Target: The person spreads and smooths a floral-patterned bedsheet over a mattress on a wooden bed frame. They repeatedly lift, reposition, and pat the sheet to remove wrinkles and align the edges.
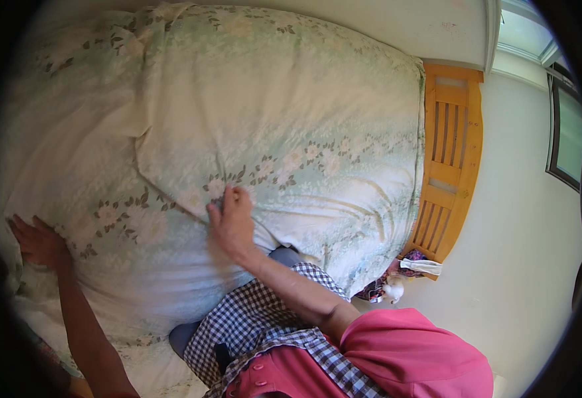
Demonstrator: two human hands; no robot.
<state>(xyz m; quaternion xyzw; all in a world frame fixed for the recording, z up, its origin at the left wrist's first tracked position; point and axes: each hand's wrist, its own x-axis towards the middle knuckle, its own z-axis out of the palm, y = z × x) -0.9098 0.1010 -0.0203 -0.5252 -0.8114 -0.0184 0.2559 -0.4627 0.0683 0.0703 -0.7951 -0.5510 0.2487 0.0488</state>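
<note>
A pale green and cream floral bed sheet (pixel 281 109) covers a wide bed, with folds and creases across its middle and near the headboard end. My right hand (pixel 233 219) is on the sheet near the centre, its fingers curled over a gathered bit of the cloth, with creases running out from it. At the far left my left hand (pixel 39 244) rests palm down near the sheet's edge, fingers spread. A long ridge of cloth (pixel 169 199) runs between the two hands, up to a raised fold.
A slatted wooden headboard (pixel 450 134) stands at the right against a pale wall (pixel 509 199). Near its lower end are a white plush-like item (pixel 394 289) and patterned fabric things (pixel 412 261). My knees, under a checked apron (pixel 241 313), are against the bed's near side.
</note>
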